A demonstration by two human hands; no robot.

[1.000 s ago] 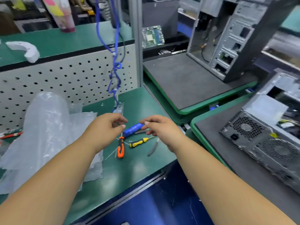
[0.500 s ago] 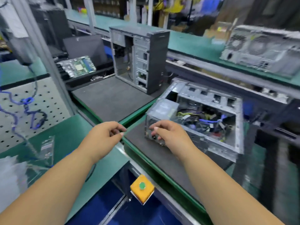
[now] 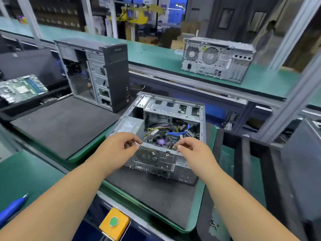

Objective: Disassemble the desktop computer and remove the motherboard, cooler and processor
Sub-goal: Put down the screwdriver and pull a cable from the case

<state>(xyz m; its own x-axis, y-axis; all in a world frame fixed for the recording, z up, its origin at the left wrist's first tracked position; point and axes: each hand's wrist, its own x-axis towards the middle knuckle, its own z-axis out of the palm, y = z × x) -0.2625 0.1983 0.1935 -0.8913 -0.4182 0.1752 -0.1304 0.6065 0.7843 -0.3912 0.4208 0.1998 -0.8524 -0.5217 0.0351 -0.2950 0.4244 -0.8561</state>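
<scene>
On the dark mat in front of me lies the open computer case, on its side, with the open face up and the rear panel turned toward me. My left hand is at the near top edge of the case, on the left, above the round fan grille. Its fingers are curled and the thumb and fingertips seem to pinch the metal rim, but I cannot tell surely if they grip it or only touch it. My right hand is at the same edge, more to the right. Its fingers are also bent, with the tips at the rim; whether they really hold it I cannot tell.

Inside the case I see the cooler with a purple label in its middle, just behind the rim between my two hands. Yellow and black cables and a blue cable lie over it. The grey power supply sits in the left part of the case. The motherboard is mostly hidden under these parts.

Left of the mat stands a second, upright case on another mat. A loose circuit board lies at the far left. A third case rests on the far green bench. Near me are a blue screwdriver on the green table and a yellow box with a green button.
</scene>
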